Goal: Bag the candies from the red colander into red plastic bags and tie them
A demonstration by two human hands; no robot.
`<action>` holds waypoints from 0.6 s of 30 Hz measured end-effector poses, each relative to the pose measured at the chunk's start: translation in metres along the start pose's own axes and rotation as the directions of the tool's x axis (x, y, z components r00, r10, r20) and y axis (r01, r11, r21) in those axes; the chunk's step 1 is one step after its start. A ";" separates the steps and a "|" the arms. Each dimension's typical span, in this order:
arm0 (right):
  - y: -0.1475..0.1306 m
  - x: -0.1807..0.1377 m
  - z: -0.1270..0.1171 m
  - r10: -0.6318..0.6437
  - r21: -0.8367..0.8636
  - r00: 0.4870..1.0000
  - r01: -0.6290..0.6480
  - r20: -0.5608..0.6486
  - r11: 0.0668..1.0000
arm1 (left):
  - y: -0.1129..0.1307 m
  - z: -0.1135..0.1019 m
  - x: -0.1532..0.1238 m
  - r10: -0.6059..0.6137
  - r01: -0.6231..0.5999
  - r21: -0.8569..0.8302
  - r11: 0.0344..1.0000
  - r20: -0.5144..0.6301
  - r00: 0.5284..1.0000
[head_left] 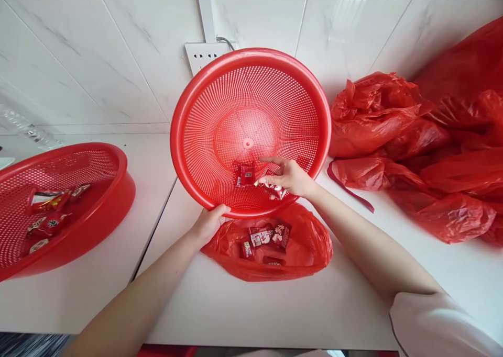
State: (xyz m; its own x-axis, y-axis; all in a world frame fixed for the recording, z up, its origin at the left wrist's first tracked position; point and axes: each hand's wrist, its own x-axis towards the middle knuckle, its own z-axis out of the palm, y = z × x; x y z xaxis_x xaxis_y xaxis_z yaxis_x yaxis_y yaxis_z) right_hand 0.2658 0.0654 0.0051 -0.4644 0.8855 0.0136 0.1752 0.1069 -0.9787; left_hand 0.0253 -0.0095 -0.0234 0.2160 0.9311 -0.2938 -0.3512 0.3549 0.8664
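Observation:
A round red perforated basket (251, 79) is tilted up toward me, its far rim against the tiled wall. My left hand (210, 223) grips its near rim from below. My right hand (288, 178) reaches inside the basket, fingers closed on a red wrapped candy (275, 188). Another red wrapped candy (245, 175) lies in the basket just left of that hand. Under the basket's near edge sits an open red plastic bag (310, 247) with several red candy packets (267, 236) in it.
A second red basket (118, 189) holding several wrapped candies (49, 200) stands at the left on the white counter (275, 304). A heap of crumpled red plastic bags (432, 153) fills the right side. A white socket strip (202, 56) is on the wall behind.

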 end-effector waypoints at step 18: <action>0.000 -0.004 0.009 -0.080 -0.033 0.992 0.084 0.099 0.996 | -0.002 -0.004 0.001 -0.009 0.008 0.025 1.000 0.038 0.999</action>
State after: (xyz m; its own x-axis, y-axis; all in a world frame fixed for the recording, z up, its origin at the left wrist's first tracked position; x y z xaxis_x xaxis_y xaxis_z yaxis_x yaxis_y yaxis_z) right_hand 0.2593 0.0578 0.0035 -0.5604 0.8251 0.0720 0.1640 0.1957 -0.9669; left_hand 0.0225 -0.0089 -0.0276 0.2537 0.9241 -0.2858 -0.3267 0.3599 0.8739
